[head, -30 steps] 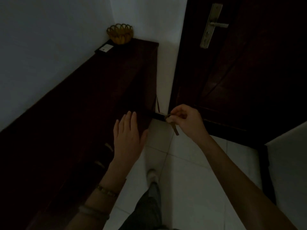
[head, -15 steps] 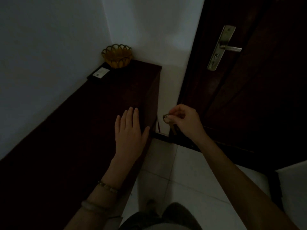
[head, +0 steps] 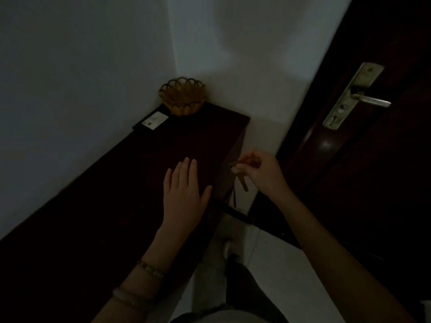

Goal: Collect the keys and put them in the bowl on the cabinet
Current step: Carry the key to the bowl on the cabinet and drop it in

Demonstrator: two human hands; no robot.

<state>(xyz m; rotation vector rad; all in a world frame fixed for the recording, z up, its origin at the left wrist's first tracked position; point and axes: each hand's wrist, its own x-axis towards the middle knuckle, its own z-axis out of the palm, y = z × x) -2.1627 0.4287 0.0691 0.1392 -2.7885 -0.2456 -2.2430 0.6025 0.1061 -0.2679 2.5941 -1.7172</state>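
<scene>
Halfway there I'd say: right hand (head: 261,173) pinches the key (head: 240,179), dangling beside the cabinet (head: 116,194). Left hand (head: 184,194) flat on top, fingers spread. Bowl (head: 182,96) still awaits, far corner.

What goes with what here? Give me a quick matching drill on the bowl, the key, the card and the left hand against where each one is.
Things:
1. bowl
2. key
3. card
4. left hand

Places:
A. flat on the cabinet top, near edge
B. far corner of the cabinet, by the wall
C. pinched in the right hand, hanging beside the cabinet
D. on the cabinet, just in front of the bowl

Pairs: 1-B, 2-C, 3-D, 4-A
</scene>
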